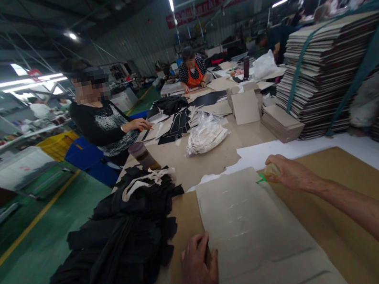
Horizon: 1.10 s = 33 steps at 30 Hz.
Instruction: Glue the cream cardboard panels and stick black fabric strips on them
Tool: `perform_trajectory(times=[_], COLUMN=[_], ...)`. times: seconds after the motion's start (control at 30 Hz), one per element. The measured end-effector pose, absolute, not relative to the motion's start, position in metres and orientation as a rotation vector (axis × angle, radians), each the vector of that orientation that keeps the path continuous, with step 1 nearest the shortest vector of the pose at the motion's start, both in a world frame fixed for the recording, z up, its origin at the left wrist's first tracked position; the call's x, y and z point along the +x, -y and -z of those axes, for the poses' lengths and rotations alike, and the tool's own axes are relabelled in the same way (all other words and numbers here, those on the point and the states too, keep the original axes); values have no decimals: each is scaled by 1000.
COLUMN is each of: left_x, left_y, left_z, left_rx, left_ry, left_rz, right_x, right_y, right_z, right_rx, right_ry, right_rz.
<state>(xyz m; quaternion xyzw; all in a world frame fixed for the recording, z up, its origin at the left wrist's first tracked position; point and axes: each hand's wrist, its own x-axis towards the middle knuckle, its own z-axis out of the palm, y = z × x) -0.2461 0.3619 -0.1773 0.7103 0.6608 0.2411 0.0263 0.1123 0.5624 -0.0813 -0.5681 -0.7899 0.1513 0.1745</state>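
A long pale grey-beige board [247, 229] with faint creases and shiny streaks lies in front of me on a brown sheet [328, 186]. My left hand [199, 269] rests at the board's left edge, thumb and fingers apart. At its far right corner, my right hand [284, 172] is closed around a small pale-yellow tool with a green tip [261, 178]. The green tip is by the board's edge; whether it touches cannot be told. Left of my left hand lies a large heap of black fabric pieces [119, 245].
A strapped stack of boards [329, 65] stands at right. Ahead are a clear plastic bag [206, 135], a brown-tinted bottle [144, 155] and black cut pieces [175, 126]. A co-worker [103, 117] works at the left side, another person [192, 71] farther back. A blue bin [93, 160] stands left.
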Motion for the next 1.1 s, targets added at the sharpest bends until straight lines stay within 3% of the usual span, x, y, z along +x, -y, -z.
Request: perform_trajectory(times=[0.43, 0.67, 0.87, 1.1], left_x=[-245, -243, -240, -238], left_y=[-359, -359, -358, -359], left_z=[179, 174, 170, 165], left_rx=[2143, 2113, 2061, 2021], left_ry=[-2053, -2064, -2058, -2047], left_rz=[-705, -687, -692, -656], right_x=[113, 91, 109, 93], right_y=[-564, -561, -596, -603], right_z=[87, 98, 105, 101], right_rx=[-1613, -1552, -1725, -1707], right_ry=[2111, 1908, 1807, 2000], right_rz=[-520, -769, -418, -398])
